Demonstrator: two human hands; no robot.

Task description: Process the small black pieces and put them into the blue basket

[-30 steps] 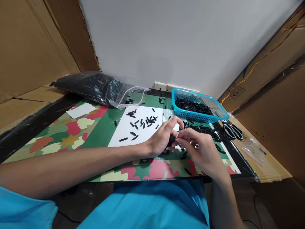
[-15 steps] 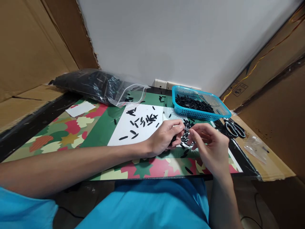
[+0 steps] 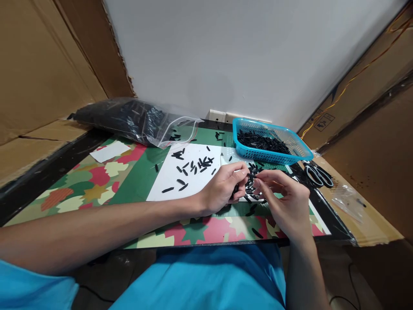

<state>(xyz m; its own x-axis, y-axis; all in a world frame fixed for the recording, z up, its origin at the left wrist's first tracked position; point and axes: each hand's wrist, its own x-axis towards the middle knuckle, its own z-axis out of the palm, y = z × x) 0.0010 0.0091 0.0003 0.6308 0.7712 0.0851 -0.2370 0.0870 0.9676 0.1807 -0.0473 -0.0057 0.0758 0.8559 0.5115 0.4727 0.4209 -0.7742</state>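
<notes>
My left hand (image 3: 227, 185) is closed, with black strip-like pieces partly showing under its curled fingers. Between its thumb and forefinger and the fingertips of my right hand (image 3: 280, 191) there is a small black piece (image 3: 251, 175), pinched from both sides. Which exact kind of part it is, I cannot make out. Under and behind the hands lies a pile of similar black pieces (image 3: 251, 189) on white paper. More loose black pieces (image 3: 204, 162) are scattered to the left on a white sheet (image 3: 161, 183).
A blue plastic basket (image 3: 274, 156) of black pieces stands at the back right. Scissors (image 3: 318, 174) and a small clear bag (image 3: 346, 200) lie on the right. A zip bag (image 3: 129, 120) filled with dark pieces rests at the back left, near a paper scrap (image 3: 109, 151).
A dark piece now shows between my fingertips, where a thin, lighter-looking bit showed before. Both hands have stayed almost in place; the view has shifted slightly.
</notes>
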